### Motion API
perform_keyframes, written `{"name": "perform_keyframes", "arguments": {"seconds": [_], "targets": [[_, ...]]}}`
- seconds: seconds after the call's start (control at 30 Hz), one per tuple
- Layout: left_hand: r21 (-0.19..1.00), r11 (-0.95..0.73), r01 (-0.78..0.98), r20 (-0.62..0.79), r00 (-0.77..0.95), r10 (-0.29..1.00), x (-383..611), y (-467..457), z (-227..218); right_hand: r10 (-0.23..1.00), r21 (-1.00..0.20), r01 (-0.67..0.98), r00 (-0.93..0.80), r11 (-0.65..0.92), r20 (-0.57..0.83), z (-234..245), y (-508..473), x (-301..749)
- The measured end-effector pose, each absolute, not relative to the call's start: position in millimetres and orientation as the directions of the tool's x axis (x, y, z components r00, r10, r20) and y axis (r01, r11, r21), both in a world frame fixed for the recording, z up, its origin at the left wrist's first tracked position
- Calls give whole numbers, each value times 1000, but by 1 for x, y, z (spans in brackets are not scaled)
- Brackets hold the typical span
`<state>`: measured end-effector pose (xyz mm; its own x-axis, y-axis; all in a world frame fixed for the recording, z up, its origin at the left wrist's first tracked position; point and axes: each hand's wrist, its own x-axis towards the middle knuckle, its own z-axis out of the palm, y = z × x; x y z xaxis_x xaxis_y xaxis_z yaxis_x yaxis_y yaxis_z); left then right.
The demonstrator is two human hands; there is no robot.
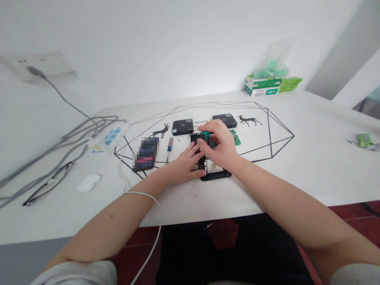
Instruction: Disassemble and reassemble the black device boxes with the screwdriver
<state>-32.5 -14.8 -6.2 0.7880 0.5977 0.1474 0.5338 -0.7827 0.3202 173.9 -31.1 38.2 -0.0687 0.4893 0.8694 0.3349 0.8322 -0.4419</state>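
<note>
An opened black plastic casing [216,176] lies on the table in front of me, with a silvery part inside it. My left hand [187,163] rests along its left side, fingers stretched out and touching it. Over the casing, my right hand [221,142] is closed around the handle of a green-and-black screwdriver [205,137]. The tool's tip is hidden by my hands. Just beyond my right hand lies a green circuit board [236,137], partly covered. A second screwdriver [170,147] with a pinkish-blue handle lies left of my left hand.
Two closed black boxes [182,126] sit behind the casing. On the left are a phone [145,154], a white mouse [89,183], glasses [49,184] and a power strip [111,136] with cables. Green-white cartons [263,85] stand at the back right; a small green item [364,139] lies far right.
</note>
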Motion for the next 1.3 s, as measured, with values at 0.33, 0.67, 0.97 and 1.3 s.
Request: {"name": "perform_keyframes", "arguments": {"seconds": [0.33,0.67,0.97,1.3], "targets": [[354,-822,447,164,835,525,-28,-18,4,376,-319,320,-132,892,917,38,-29,174],[349,-799,490,123,821,558,-31,-15,-3,534,-512,164,-139,843,834,39,-28,172],[284,-807,517,79,827,557,-28,-18,5,723,-881,-372,-517,292,458,49,-23,185],[297,-775,558,41,803,594,-30,-19,4,763,-856,-351,-406,379,504,49,-13,192]]}}
